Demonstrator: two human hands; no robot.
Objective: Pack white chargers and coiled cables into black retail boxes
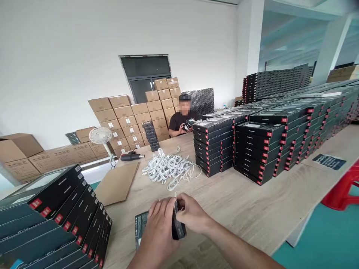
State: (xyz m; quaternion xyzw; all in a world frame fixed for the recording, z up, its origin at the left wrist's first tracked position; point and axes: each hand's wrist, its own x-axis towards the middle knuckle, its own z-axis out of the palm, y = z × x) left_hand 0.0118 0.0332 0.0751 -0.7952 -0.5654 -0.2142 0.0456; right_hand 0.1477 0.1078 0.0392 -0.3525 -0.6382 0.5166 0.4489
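Note:
Close in front of me, a small black box (178, 228) with printed sides is held between both hands above the wooden table. My left hand (162, 220) wraps over its left side, the fingers bent across the top. On the right edge of the box, my right hand (192, 215) presses with thumb and fingertips near the top end. A small white bit pokes out at that end, too little to make out. A dark printed panel (141, 223) shows left of my left hand, partly hidden by it. Beyond my hands lies a pile of coiled white cables (166, 168).
Black boxes stand in stacks at the left (70, 220) and in long rows at the right (252, 149). Behind the pile are a cardboard sheet (119, 183), a heat gun (130, 157) and a white fan (100, 135). Across the table, a person (182, 121) holds a box. A red stool (340, 190) stands right.

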